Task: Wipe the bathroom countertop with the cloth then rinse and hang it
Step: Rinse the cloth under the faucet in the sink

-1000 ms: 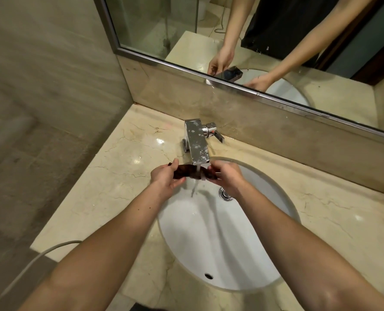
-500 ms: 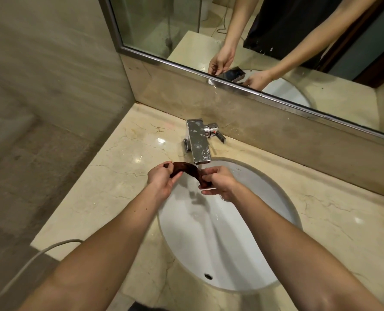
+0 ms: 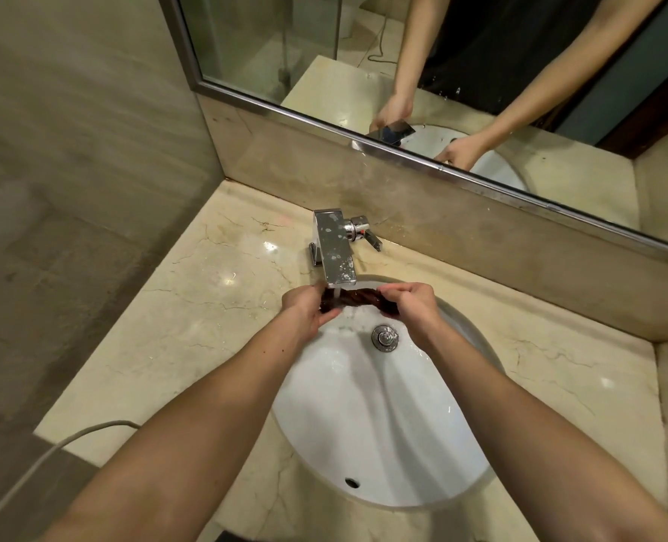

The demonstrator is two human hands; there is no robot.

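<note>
Bare forearms (image 3: 207,404), black top (image 3: 500,45) in reflection

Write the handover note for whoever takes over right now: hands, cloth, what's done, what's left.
Left hand grips the left end of the dark cloth, right hand the right end; the cloth is twisted between them under the faucet, over the sink.
Water runs onto it: rinsing under way.
Left: finish rinsing, wring, turn off the faucet, hang the cloth.

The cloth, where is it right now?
In the head view, the cloth is stretched and twisted between the left hand and the right hand. It is just under the tap, over the back of the sink.
</note>
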